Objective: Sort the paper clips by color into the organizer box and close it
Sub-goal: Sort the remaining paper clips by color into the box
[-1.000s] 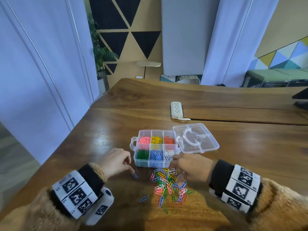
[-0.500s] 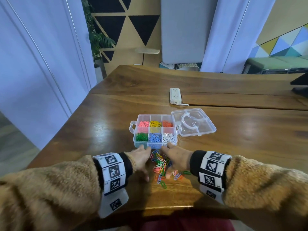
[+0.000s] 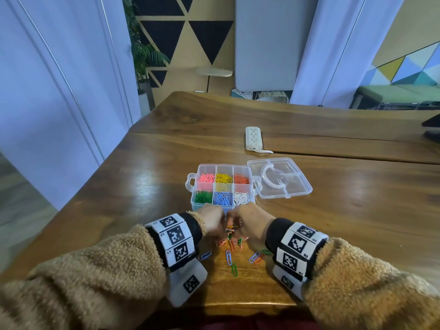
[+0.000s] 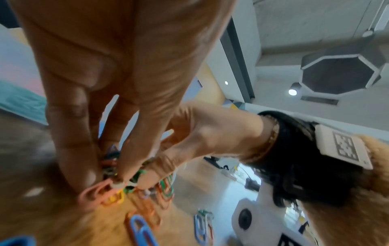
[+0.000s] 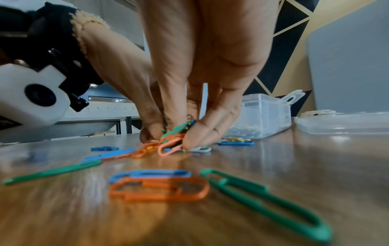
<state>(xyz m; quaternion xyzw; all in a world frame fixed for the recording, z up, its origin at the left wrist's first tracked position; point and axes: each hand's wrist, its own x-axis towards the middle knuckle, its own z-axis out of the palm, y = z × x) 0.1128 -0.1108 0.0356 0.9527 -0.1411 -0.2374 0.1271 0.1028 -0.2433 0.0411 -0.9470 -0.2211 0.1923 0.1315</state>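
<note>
Change since the earlier frames: we have brought our hands together from either side, so the loose spread of clips is now gathered into a tight bunch between them, with a few strays left behind nearer us.

Item 1. Left hand (image 3: 212,222): fingers pointing down onto the brown wooden surface (image 3: 345,225), fingertips (image 4: 84,176) pressed against the bunch, curled round its left side.

Item 2. Right hand (image 3: 253,222): mirrors the left, fingers (image 5: 195,134) closed on the right side of the same bunch. We hold it jointly; the two hands nearly touch.

Item 3. Bunch of mixed-colour plastic-coated paper clips (image 3: 230,231): pink, orange, green and yellow visible, resting on the surface just in front of the box.

Item 4. Stray clips: a blue one (image 3: 228,257), a green one (image 3: 234,269), a blue-and-orange pair (image 5: 157,184), all lying flat, apart from the bunch.

Item 5. Clear plastic six-compartment organizer box (image 3: 194,207): just beyond our hands. Far row holds pink, yellow, orange clips; near row green, blue, white.

Item 6. Clear hinged lid (image 3: 300,186): open, lying flat to the right of the box.

Item 7. White power strip (image 3: 253,138): farther back, well apart.
</note>
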